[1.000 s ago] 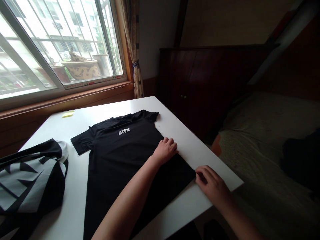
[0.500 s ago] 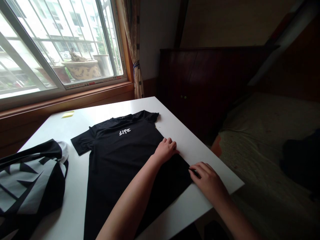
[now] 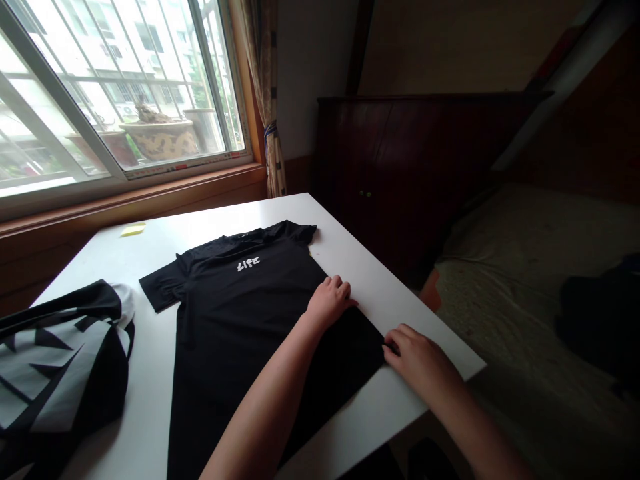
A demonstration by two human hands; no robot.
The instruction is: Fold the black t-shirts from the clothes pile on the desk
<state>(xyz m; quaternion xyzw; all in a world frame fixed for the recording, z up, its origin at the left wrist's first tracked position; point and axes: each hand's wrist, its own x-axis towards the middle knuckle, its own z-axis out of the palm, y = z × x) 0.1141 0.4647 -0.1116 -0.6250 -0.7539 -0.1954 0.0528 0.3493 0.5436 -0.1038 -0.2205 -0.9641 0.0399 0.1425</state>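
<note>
A black T-shirt point(image 3: 235, 327) with small white lettering on its chest lies spread on the white table point(image 3: 370, 413), collar toward the window. My left hand point(image 3: 330, 298) is closed on the shirt's right side edge, partway down, its forearm crossing over the fabric. At the bottom right corner of the hem, my right hand point(image 3: 413, 350) pinches the cloth between thumb and fingers. The shirt's lower left part runs out of view at the bottom.
A crumpled black, grey and white garment point(image 3: 65, 360) lies at the table's left. A yellow paper slip point(image 3: 133, 229) is near the far edge. Beyond are a barred window point(image 3: 150, 80), a tied curtain point(image 3: 270, 120), a dark cabinet point(image 3: 390, 153) and a bed point(image 3: 500, 267) on the right.
My right hand has shifted slightly right, drawing the hem corner outward. My left hand keeps its place on the side edge.
</note>
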